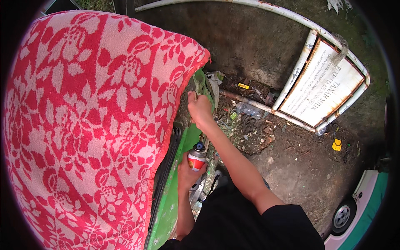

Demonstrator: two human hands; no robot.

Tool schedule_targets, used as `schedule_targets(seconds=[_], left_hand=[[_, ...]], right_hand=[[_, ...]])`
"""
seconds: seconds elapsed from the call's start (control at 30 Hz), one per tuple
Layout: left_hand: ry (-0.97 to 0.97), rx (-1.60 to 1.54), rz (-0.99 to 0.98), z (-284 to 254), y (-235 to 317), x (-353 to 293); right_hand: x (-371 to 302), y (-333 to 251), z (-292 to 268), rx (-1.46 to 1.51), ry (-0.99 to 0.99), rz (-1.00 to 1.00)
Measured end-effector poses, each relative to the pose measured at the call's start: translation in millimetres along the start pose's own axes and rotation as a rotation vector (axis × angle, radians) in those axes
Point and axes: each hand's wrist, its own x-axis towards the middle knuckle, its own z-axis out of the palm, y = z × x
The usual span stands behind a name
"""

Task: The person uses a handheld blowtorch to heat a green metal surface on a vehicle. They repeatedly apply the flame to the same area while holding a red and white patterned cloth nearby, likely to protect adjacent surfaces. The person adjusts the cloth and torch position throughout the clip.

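Observation:
My left hand [186, 174] is wrapped round a spray can [196, 160] with a red and white body, a grey shoulder and a dark blue nozzle. The can stands nearly upright beside a green painted car body [168, 201]. Farther forward, my right hand [201, 111] is closed in a fist over the green panel. Whatever it may grip is hidden or too small to make out. A red and pink floral blanket [91, 125] covers the top of the car, its orange-red hem close to my right fist. Below the hem runs a black trim strip [164, 166].
A white, rusty metal frame with a sign panel [323, 83] leans against a dark wall [241, 41] at the far right. Litter and soil [254, 125] cover the ground there, with a yellow piece [336, 144]. A pink and green vehicle [358, 216] stands at the lower right.

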Motion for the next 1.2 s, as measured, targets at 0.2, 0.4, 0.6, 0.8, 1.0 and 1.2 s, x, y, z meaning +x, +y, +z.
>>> schedule_targets(seconds=[0.2,0.4,0.6,0.8,1.0,1.2], left_hand=[[0.034,-0.096,0.005,2.6,-5.3,-19.7],[-0.022,-0.077,0.002,11.0,-15.5,-19.5],[-0.050,-0.054,-0.018,8.4,-6.8,-11.7],[-0.024,-0.005,-0.007,-1.2,0.5,-6.1],[-0.013,-0.067,-0.037,1.7,-8.3,-16.3],[-0.032,0.028,0.030,12.4,-12.6,-12.3]], right_hand=[[2.7,4.3,-69.4,0.075,0.016,-0.058],[-8.1,15.0,-52.8,-0.152,-0.032,-0.088],[0.0,6.9,-9.9,-0.061,-0.001,-0.009],[3.1,-3.5,-13.1,0.521,-0.131,0.265],[26.6,6.1,-91.9,0.567,-0.127,0.339],[0.5,-6.5,-81.5,0.387,-0.303,0.301]])
